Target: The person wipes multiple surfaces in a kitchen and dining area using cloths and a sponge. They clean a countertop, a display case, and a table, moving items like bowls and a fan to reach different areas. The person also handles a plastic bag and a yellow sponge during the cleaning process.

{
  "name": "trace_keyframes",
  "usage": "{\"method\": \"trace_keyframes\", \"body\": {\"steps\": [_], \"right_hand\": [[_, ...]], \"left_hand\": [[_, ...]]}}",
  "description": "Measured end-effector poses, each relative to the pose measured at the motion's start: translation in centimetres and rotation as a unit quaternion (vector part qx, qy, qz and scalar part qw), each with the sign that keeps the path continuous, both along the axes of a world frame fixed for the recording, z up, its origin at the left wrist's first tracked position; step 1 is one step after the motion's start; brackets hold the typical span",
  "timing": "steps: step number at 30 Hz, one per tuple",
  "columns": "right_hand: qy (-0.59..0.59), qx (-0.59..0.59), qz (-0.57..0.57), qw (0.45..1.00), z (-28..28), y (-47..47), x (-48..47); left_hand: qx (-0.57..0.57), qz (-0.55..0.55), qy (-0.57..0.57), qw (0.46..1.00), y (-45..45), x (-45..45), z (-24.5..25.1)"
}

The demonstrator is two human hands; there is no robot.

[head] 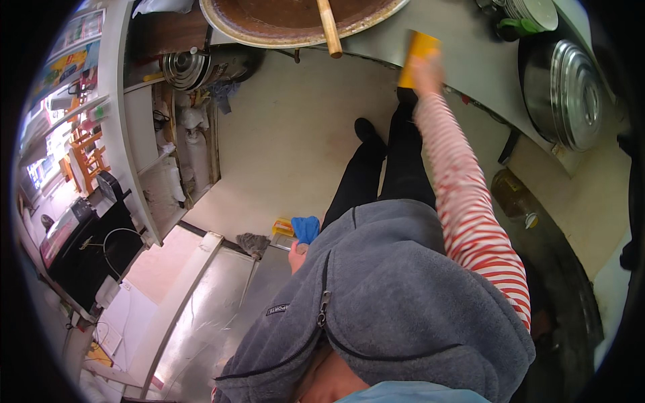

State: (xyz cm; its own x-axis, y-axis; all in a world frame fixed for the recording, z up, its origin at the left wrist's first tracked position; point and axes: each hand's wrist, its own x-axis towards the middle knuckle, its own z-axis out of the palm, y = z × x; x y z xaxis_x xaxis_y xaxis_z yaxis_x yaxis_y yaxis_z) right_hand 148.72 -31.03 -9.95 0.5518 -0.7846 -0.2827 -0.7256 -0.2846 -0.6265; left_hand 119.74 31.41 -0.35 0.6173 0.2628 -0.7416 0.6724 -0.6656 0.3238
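My right hand [428,73], blurred, grips a flat yellow-orange object [418,55] at the edge of the metal counter [373,43]; what kind of object it is I cannot tell. Low on the left side, beside my hip, my left hand [298,256] is closed on a blue cloth [305,229], its wrist hidden by the grey vest. Just behind the cloth lies a small yellow item [283,227]. On the counter at the top stands a wide pan [257,38] of brown liquid, with a wooden handle [330,30] leaning over its rim.
Large lidded steel pots [564,95] and stacked white plates [540,14] stand at the right. A plastic bottle of brownish liquid [510,194] is near my right elbow. Shelves with bags and a steel pot [186,70] line the left. A grey mop head [253,244] is near my left hand.
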Motion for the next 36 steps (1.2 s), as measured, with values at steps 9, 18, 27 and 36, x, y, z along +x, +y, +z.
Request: {"method": "trace_keyframes", "body": {"steps": [9,18,27,36], "right_hand": [[0.016,-0.075,-0.066,0.995,-1.7,-5.3,-2.2],[-0.038,-0.070,0.015,0.997,-2.2,0.0,0.7],[-0.005,-0.103,-0.136,0.985,-2.2,-15.3,-15.2],[0.095,0.051,0.387,0.916,-0.1,12.9,6.1]], "left_hand": [[-0.033,0.078,0.026,0.996,1.0,-3.5,-1.9],[-0.072,0.111,0.014,0.991,-1.2,-3.3,-1.5],[0.016,0.088,0.024,0.996,3.9,-11.3,-6.3],[0.029,-0.005,0.002,1.000,-9.5,4.7,3.6]]}}
